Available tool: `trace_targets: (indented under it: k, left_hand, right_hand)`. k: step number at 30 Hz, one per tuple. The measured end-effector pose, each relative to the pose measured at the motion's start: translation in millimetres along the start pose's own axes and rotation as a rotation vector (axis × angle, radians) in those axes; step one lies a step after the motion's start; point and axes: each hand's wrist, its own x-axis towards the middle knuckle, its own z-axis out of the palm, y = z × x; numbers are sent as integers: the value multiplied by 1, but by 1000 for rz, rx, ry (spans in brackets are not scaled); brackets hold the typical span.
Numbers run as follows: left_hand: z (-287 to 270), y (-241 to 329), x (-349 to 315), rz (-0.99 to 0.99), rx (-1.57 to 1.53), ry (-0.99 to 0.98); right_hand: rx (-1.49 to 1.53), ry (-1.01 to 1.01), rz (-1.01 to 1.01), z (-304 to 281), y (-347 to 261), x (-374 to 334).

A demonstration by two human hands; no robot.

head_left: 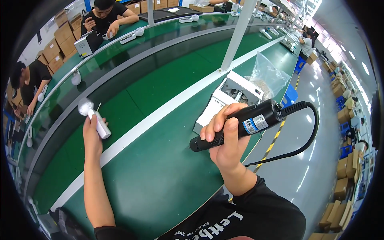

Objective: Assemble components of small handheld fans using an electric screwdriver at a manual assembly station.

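Observation:
My left hand (93,130) reaches over the conveyor and is closed round a slim white handheld device (104,129) with a round, partly clear head. A thin stalk sticks up beside that head; what it belongs to I cannot tell. My right hand (230,138) is wrapped round a black electric screwdriver (256,117), raised above the green bench and tilted, its narrow end toward the lower left. A black cable (316,128) loops from its back end. Just behind my right hand stands a white screw feeder box (216,106) with an open top.
A clear plastic bag of small parts (264,86) lies behind the feeder box. A white metal post (239,38) rises from the bench edge. Similar white devices (76,77) lie along the far belt side. Two co-workers (106,16) work across the belt. A blue stool (289,96) stands right.

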Motion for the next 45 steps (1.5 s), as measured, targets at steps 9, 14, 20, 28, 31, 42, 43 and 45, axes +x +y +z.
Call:
trace_targets:
  k: [9,14,20,28,31,42,43,45]
  left_hand:
    - [-11,17,-22,194,1523,399]
    - [45,45,-60,1009,1035,237]
    - [112,8,-143,967,413,-417]
    - [148,-1,-165,894,109,-822]
    - [138,-2,-171,833,71,-700]
    - [140,6,-172,556,-83,-673]
    - [140,7,-171,537,-94,-651]
    - [134,7,-168,528,-86,-639]
  right_hand:
    - [68,6,35,0,-1,-4]
    - [411,49,185,-1,-4,-5]
    - [255,-100,163,8,-2,-3]
    - [429,-490,417,-4,9,-11]
    - [260,-402,260,14,22,-26]
    - [-867,-189,-154,16,-24,-72]
    - [-1223,-249,-220,19,-43,-92]
    - [-1914,-415,-349,6,-63,-118]
